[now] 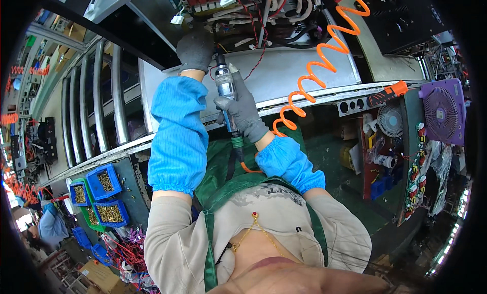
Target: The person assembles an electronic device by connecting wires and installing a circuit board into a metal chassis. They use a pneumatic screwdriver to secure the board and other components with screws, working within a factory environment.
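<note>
My right hand, in a grey work glove, is wrapped round a metal air screwdriver, its thumb across the tool's body. The screwdriver's front end points away from me at the open electrical cabinet, and an orange air hose leaves its rear end. Beside the front end is my left hand, also gloved, against the cabinet's inner edge. The back of that hand shows; its fingers are hidden, so whatever they touch cannot be made out. White connectors and red wires lie close to it.
An orange coiled hose crosses at right. Blue bins of brass-coloured screws stand at lower left, near a metal roller conveyor. To the right are an orange-handled tool, a purple fan and a black panel.
</note>
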The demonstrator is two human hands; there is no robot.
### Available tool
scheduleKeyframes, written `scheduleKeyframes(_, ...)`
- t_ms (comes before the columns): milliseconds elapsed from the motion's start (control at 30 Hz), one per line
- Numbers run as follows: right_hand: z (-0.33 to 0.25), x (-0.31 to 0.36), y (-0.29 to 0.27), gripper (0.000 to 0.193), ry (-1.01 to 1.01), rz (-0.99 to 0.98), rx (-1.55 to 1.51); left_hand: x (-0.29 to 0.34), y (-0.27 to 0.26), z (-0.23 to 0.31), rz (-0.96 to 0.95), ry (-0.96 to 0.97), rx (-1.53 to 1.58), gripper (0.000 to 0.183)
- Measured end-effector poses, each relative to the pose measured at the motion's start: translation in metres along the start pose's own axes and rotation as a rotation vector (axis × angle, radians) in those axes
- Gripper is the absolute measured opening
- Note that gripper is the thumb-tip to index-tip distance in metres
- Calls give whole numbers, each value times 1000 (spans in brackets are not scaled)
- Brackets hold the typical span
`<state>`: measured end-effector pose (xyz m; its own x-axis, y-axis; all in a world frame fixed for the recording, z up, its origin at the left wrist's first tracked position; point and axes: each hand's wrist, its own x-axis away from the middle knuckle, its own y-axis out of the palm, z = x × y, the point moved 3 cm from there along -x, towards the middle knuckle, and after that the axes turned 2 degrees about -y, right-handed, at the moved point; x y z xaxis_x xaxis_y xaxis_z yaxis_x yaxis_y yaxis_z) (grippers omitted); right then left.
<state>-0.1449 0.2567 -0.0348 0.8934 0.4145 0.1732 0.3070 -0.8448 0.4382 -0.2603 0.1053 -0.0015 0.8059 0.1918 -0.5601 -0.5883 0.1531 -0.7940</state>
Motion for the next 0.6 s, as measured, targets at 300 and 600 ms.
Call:
scheduleKeyframes(300,0,-7,-1,90,-53,8,176,-2,4,-1,-13,-36,18,25)
scheduleKeyframes(600,-7,-4,-1,90,-51,-8,216,-3,7,-1,-98,-107,20,24)
